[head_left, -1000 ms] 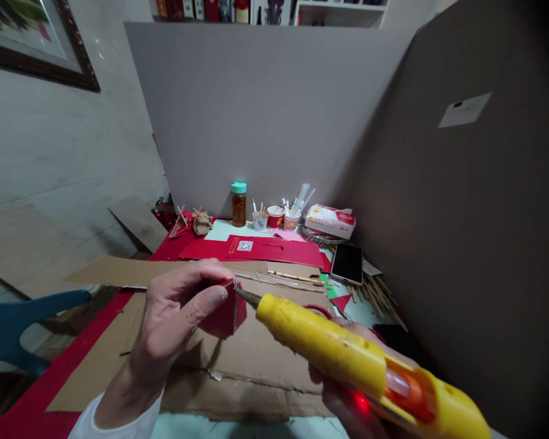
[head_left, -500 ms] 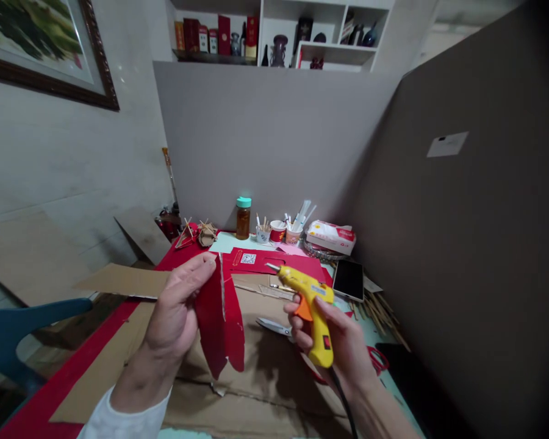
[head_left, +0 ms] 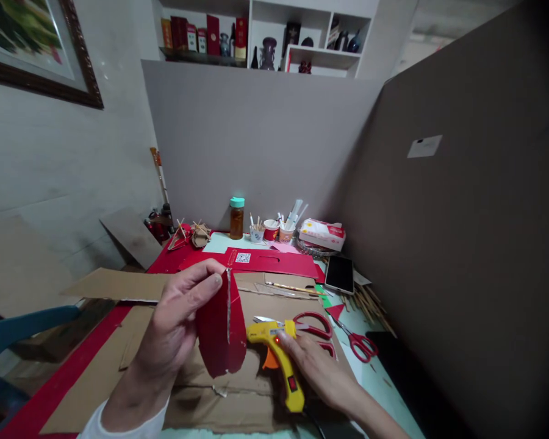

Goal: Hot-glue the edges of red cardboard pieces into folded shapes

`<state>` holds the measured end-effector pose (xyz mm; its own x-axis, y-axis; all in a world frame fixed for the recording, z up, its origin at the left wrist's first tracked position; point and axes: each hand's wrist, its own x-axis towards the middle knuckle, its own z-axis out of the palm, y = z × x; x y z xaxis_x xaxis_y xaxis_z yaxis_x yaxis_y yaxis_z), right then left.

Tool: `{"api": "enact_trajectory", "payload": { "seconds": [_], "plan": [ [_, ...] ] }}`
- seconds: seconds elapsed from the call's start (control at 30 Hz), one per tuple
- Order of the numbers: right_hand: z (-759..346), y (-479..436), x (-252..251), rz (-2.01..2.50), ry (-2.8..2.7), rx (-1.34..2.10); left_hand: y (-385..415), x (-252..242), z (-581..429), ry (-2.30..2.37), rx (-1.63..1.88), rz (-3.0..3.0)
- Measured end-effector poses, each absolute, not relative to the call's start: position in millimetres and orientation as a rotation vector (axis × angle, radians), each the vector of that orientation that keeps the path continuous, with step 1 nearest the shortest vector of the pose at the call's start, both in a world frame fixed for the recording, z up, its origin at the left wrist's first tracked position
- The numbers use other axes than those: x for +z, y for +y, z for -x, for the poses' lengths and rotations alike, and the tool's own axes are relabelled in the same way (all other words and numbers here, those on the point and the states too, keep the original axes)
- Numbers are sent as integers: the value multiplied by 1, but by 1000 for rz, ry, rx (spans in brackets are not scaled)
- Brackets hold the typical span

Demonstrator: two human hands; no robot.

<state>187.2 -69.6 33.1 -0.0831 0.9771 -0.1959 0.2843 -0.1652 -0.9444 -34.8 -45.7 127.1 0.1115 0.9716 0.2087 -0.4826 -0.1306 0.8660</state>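
My left hand [head_left: 183, 311] pinches the upper end of a folded red cardboard piece [head_left: 217, 329] and holds it upright above the brown cardboard. A pale torn crease runs down its front from the top. My right hand [head_left: 318, 366] grips a yellow glue gun [head_left: 283, 360] from its right side, thumb near the top of the handle. The orange trigger is uncovered, and most of my right fingers are hidden. The gun's front end is beside the red piece's right edge. Red-handled scissors [head_left: 315, 317] lie just behind the gun, partly covered by it.
A second pair of red-handled scissors [head_left: 361, 347] lies at the right, near a phone [head_left: 339, 274] and thin sticks [head_left: 373, 303]. Brown cardboard [head_left: 196, 411] covers the table's middle. Cups [head_left: 271, 230], a lidded bottle [head_left: 236, 221] and a tissue pack [head_left: 322, 233] stand at the back.
My right hand has lowered the glue gun toward the cardboard and moved it left; its fingers have left the trigger. The red piece has turned slightly in my left hand. The view has shifted.
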Motion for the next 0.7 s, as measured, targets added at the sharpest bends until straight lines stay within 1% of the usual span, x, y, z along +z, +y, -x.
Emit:
{"api": "enact_trajectory", "payload": {
  "seconds": [0.1, 0.2, 0.3, 0.37, 0.4, 0.57, 0.7],
  "plan": [
    [-191, -71, 45, 1619, -1661, 934, -49, 126, 32, 637, 1338, -1096],
    [-187, -76, 73, 1562, -1846, 744, -51, 123, 28, 647, 1267, -1184],
    [-176, -86, 110, 1346, -1936, 696, -53, 121, 24, 673, 1231, -1278],
    [-167, -91, 129, 1044, -1902, 611, -53, 120, 23, 684, 1237, -1289],
    [-164, -93, 135, 962, -1896, 585, -53, 120, 22, 685, 1241, -1283],
    [-152, -90, 139, 864, -1909, 530, -53, 119, 21, 663, 1264, -1225],
    [-147, -84, 136, 854, -1884, 578, -52, 119, 21, 614, 1284, -1180]
  ]
}}
